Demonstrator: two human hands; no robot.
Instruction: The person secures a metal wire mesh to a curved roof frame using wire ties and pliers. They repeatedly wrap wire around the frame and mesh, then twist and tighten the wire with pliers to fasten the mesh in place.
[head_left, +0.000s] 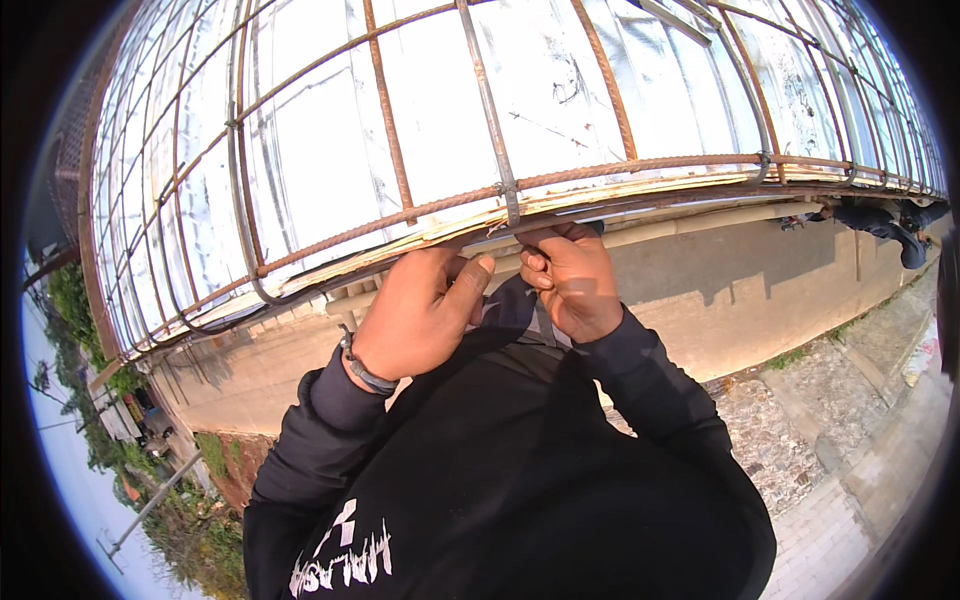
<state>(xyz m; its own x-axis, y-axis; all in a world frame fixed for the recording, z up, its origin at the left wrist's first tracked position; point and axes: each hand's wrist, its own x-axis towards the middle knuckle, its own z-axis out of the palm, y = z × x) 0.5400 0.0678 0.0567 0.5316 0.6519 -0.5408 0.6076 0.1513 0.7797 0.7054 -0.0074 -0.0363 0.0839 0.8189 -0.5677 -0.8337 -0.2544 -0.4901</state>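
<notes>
Both hands are at the near edge of a raised deck, under a rusty ribbed rebar (590, 172) that runs along it. My left hand (415, 310) is closed, its thumb bent toward the curled fingers and its fingertips hidden below the layered wooden edge (400, 243). Beside it to the right, my right hand (575, 280) is closed too, fingers curled in under the same edge. Whatever either hand grips is hidden. Just above and between them, a crossing steel bar (487, 110) bends down over the edge rebar, with a tie at the crossing.
Rebar grid covers the shiny ribbed metal sheets (430, 100). A bamboo pole (690, 222) runs beneath the deck edge, above a tan wall (690, 290). Another person (890, 220) in dark clothes is at the far right. Paved ground (850, 400) lies well below.
</notes>
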